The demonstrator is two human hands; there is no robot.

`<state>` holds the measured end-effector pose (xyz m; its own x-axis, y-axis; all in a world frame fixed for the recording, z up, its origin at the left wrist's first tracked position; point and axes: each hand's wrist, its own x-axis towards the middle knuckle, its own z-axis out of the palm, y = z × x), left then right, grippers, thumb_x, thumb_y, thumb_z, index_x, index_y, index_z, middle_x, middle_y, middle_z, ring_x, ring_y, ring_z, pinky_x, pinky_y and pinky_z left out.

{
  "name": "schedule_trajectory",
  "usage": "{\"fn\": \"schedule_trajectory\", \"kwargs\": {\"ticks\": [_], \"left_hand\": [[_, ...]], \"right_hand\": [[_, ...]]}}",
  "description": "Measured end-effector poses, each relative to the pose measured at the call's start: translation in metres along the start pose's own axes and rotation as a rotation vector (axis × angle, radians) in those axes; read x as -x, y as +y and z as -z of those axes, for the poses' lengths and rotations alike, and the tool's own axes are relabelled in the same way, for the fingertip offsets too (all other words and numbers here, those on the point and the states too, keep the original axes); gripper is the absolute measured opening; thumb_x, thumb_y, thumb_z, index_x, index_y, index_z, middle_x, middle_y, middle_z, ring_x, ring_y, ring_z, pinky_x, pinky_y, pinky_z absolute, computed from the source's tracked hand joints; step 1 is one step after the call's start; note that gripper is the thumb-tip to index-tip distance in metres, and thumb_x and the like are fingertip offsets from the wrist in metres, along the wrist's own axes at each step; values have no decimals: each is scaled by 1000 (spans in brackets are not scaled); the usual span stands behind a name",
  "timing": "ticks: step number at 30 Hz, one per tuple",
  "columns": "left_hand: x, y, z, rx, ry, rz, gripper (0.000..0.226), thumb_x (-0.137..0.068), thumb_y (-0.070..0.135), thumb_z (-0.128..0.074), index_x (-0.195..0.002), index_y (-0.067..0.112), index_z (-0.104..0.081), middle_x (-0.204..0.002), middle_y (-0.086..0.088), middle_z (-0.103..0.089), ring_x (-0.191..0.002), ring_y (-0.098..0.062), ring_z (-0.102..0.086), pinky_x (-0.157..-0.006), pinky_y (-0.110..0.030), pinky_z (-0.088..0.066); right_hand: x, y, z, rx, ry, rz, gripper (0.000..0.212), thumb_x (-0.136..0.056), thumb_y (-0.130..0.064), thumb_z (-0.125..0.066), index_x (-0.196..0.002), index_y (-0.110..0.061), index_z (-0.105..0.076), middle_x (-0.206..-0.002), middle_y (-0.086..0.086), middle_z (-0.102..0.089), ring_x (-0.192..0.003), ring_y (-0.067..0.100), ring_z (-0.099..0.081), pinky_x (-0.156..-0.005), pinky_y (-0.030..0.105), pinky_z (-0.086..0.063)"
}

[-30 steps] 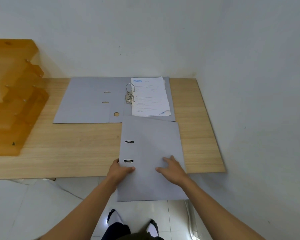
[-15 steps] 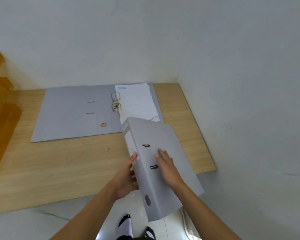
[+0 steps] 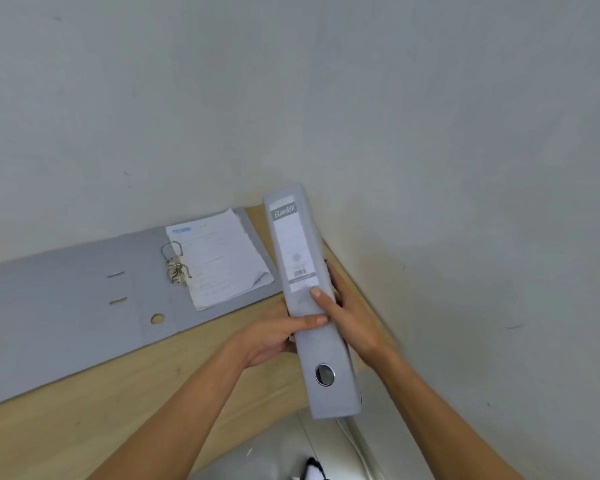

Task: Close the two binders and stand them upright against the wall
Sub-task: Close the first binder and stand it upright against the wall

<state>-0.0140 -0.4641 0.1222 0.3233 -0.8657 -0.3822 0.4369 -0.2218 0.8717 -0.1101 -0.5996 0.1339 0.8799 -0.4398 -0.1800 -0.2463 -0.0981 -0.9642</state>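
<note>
A closed grey binder is held in the air above the table's right end, spine towards me, its top tilted away toward the wall corner. My left hand grips its left side with the thumb across the spine. On the binder's right side, my right hand clasps it, a fingertip on the spine label. The second grey binder lies open and flat on the wooden table, its ring mechanism up and a stack of papers on its right half.
The back wall and the right wall meet in a corner just behind the held binder. The table's front edge runs diagonally at the lower middle, with pale floor below it.
The closed binder lay flat at the table's front edge under both hands; it has been lifted, turned spine-up, and carried right and back toward the corner. My view has swung left and up.
</note>
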Motion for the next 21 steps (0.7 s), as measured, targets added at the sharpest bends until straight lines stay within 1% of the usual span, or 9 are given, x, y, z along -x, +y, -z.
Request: {"fn": "schedule_trajectory", "kwargs": {"ticks": [2,4,7,9,12,14,15,17,21], "left_hand": [[-11,13,2,-99,5,-101,51,-88,13,-76,-132,32,-58,-126,-3,-74,-114,-21,-72,-94,-42,-59],[-28,19,6,-185,62,-217,70,-82,5,-81,-142,25,-49,-130,-3,-71,-116,-19,-70,-89,-36,-61],[-53,18,14,-331,167,-314,94,-74,-1,-84,-151,18,-33,-134,1,-65,-121,-16,-66,-85,-27,-59],[-66,20,19,-445,228,-329,106,-75,2,-83,-158,22,-21,-138,8,-61,-122,-4,-63,-85,-17,-56],[-87,25,24,-532,282,-348,109,-83,1,-74,-162,21,-3,-144,8,-53,-116,16,-55,-88,-6,-49],[-101,22,31,-570,294,-335,106,-86,3,-73,-162,23,-1,-149,6,-50,-125,8,-54,-100,-13,-48],[-106,19,33,-587,301,-328,106,-87,5,-73,-162,25,-1,-152,4,-49,-132,-1,-52,-106,-21,-47],[-119,19,37,-618,312,-316,106,-87,8,-74,-162,27,-1,-154,3,-48,-137,-10,-51,-109,-36,-48],[-150,35,39,-646,308,-305,112,-87,11,-75,-162,23,7,-153,-1,-48,-136,-17,-52,-109,-40,-48]], "right_hand": [[-11,-16,13,64,-15,73,78,-85,-46,-74,-152,-40,-35,-147,-18,-54,-131,5,-56,-108,37,-49],[-25,-27,25,113,-31,123,80,-87,-32,-76,-154,-36,-33,-149,-17,-52,-133,3,-53,-108,29,-49],[-44,-28,37,175,-10,154,85,-85,-24,-79,-155,-31,-33,-150,-14,-52,-135,1,-50,-109,21,-44],[-57,-20,41,191,5,144,85,-83,-23,-80,-154,-28,-35,-149,-13,-54,-133,1,-52,-108,18,-45],[-79,0,48,210,31,115,80,-83,-16,-79,-153,-24,-40,-145,-11,-57,-130,2,-55,-106,21,-47],[-90,11,51,206,31,77,76,-84,-10,-76,-151,-22,-42,-142,-9,-60,-126,1,-58,-106,24,-49],[-93,16,52,196,39,59,75,-84,-7,-75,-150,-21,-44,-140,-9,-61,-124,0,-59,-104,23,-50],[-102,22,58,174,64,40,71,-84,-3,-74,-147,-20,-48,-135,-10,-64,-121,0,-61,-97,17,-52],[-130,26,71,158,93,17,64,-82,-9,-75,-141,-25,-54,-131,-13,-67,-123,9,-62,-102,31,-52]]}}
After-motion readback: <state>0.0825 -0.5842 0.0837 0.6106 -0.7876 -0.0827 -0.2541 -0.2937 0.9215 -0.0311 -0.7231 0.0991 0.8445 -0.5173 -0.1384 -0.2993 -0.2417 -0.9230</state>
